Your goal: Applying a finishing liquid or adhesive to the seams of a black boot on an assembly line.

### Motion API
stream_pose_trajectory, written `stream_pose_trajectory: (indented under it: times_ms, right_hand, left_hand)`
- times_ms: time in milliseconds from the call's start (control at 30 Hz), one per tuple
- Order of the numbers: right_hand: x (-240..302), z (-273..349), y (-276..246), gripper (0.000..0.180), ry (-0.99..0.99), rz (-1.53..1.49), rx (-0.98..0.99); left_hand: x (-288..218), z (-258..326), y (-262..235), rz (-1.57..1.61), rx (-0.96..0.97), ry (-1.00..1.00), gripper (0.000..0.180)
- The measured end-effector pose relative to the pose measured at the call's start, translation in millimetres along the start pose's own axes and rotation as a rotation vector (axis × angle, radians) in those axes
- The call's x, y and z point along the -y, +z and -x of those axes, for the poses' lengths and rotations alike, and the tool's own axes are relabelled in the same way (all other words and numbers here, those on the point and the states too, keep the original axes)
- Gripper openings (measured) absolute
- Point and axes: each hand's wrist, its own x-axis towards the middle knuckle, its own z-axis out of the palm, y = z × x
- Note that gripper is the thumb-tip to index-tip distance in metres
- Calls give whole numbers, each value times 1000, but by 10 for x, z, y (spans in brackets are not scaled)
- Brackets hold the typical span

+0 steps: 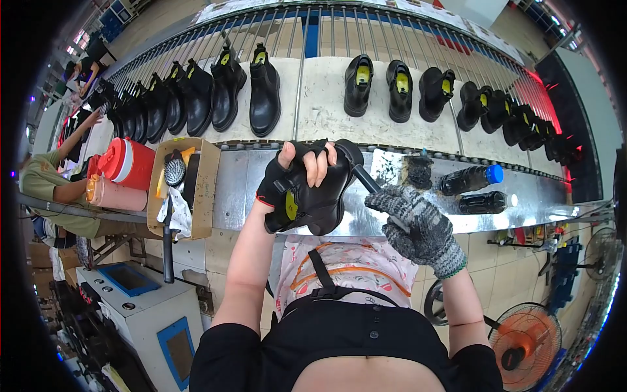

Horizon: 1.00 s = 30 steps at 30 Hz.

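Observation:
My left hand (pixel 302 164), in a black fingerless glove, grips a black ankle boot (pixel 319 204) tilted on its side above the metal ledge. Its yellow-green lining shows at the opening near my wrist. My right hand (pixel 421 228), in a grey knitted glove, is closed round a slim black stick-like tool (pixel 366 178). The tool's far end meets the boot's edge; its tip cannot be made out. Just beyond that glove lie a black-smeared white sheet (pixel 387 163) and a dark, stained pad (pixel 417 172).
Black boots (pixel 264 95) stand in rows along the roller conveyor (pixel 320 124). Two dark bottles (pixel 465 179) lie at right on the metal ledge (pixel 238 189). At left are a cardboard box (pixel 208 186) with a brush and a red jug (pixel 134 163); a co-worker (pixel 55 179) reaches beyond.

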Motion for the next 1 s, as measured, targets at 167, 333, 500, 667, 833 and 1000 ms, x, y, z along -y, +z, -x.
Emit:
stream_pose_trajectory:
  times_ms: [167,333,500,667,833,1000]
  right_hand:
    - [-33,-68,-64,32,-22,-26,-42]
    - [-220,-187,233,30,-104,-223,-120]
    - [-366,-359,712,34,-199,-380,-214]
    - [-395,-457,1024,34,-184,-418,-263]
    - [-395,-491,1153,30,-106,-562,-179]
    - [-505,-454,1253,31,-50,-616,-91]
  left_hand:
    - [-25,-3,-69,-31,19,33,70]
    - [-58,-41,-333,69,3,161,70]
    - [-162,-13,-597,78,-82,237,68]
    - [-196,48,-844,97,-118,298,68]
    - [-215,122,-995,177,-173,347,68]
    - [-225,155,-1081,188,-237,343,68]
